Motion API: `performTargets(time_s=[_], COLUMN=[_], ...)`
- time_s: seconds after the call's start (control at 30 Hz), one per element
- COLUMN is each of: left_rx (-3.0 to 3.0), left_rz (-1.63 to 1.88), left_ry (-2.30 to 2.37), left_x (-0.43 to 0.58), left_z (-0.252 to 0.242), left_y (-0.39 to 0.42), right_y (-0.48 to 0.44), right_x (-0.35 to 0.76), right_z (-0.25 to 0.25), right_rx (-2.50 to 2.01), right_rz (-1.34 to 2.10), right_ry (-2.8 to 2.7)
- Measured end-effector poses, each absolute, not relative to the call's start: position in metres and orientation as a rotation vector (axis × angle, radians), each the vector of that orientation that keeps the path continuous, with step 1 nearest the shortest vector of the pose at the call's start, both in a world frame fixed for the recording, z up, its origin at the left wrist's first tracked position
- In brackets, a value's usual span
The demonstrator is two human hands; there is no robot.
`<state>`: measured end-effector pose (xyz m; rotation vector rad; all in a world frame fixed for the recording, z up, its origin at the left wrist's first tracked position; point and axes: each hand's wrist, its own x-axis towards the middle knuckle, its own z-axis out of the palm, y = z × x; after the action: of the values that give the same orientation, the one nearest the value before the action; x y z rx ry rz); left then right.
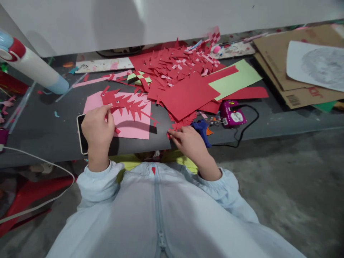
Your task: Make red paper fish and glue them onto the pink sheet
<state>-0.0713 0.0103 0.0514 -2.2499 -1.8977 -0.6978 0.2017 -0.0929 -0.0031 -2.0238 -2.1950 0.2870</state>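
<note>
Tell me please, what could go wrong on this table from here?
The phone lies near the front edge of the table, beside the left hand; a sleeve might push it off. The red cutout has a spiky outline that could bend or tear. The black cord loops at this edge; if caught, it could drag the purple box.

The person wore a pale blue jacket (pixel 129 218) of light, creased fabric. A full-length zip (pixel 158 202) ran down its front, the tape a greyer blue than the cloth, and I noted a similarly coloured slider (pixel 161 239) on it. One small red mark (pixel 153 170) showed near the lower end. Both the left sleeve (pixel 94 190) and right sleeve (pixel 228 193) were loose, with gathered cuffs. The left hand (pixel 98 125) and right hand (pixel 190 143) were bare.
</note>
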Motion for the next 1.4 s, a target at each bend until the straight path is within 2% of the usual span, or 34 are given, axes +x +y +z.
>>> performTargets(time_s=[0.27, 0.5, 0.7, 1.0, 1.4], left_rx=[-2.313, -2.48, -2.548, -2.681, -2.633], left_rz=[-0.616, -0.596, -0.689, -0.619, -0.747], left_ry=[-1.865, -1.859, -1.632, -1.44, -1.49], left_x=[-0.061, -0.06, -0.077, -0.075, -0.069], left_z=[0.028, -0.003, -0.023, -0.026, -0.034], left_y=[-0.026, -0.059, -0.073, -0.083, -0.089], right_y=[-0.085, -0.074, -0.069, -0.07, -0.072], right_x=[0.196, 0.17, 0.164, 0.166, 0.135], right_z=[0.014, 0.005, -0.022, -0.027, -0.023], right_rx=[-1.783, -1.579, -1.48, -1.505, -1.398], right_rz=[0.328, 0.274, 0.16, 0.045, 0.168], right_ry=[-1.908, -2.261, -2.362, -2.388, -2.471])
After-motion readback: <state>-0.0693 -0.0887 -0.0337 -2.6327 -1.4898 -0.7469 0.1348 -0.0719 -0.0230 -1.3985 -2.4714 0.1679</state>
